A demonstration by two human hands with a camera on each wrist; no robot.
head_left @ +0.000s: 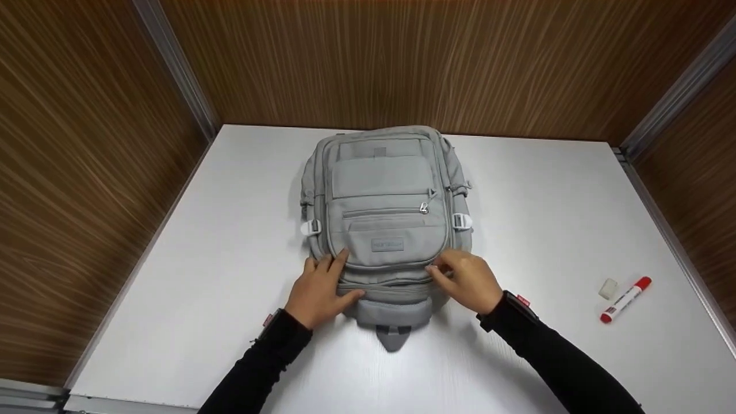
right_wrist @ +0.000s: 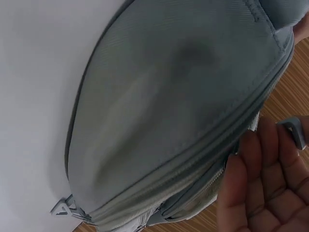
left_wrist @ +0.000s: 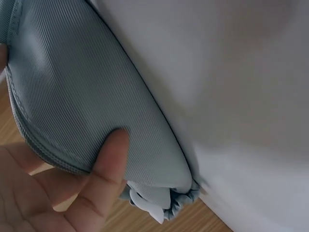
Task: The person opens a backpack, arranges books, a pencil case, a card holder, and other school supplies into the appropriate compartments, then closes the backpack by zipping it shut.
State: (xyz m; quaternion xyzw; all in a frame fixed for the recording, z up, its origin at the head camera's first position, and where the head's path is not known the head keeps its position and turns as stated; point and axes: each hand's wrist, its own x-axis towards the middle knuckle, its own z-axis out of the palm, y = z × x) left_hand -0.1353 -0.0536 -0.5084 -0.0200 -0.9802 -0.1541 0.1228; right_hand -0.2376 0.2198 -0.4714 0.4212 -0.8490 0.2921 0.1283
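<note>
A grey backpack [head_left: 380,178] lies front side up on the white table, its top handle [head_left: 393,338] toward the person. My left hand [head_left: 315,293] rests on its near left corner with fingers spread. In the left wrist view, fingertips [left_wrist: 116,140] press against the fabric of the side. At the near right corner is my right hand [head_left: 468,282]. It pinches a grey zipper pull [right_wrist: 294,131] between thumb and index finger, while the other fingers lie along the zipper edge [right_wrist: 193,145]. The zipper line near the top of the bag shows a narrow gap.
On the right part of the table lie a red-and-white marker [head_left: 625,299] and a small whitish block [head_left: 608,288]. Wood-grain panels [head_left: 391,63] enclose the table [head_left: 535,190] at the back and both sides. White buckles [head_left: 462,222] sit on the bag's sides.
</note>
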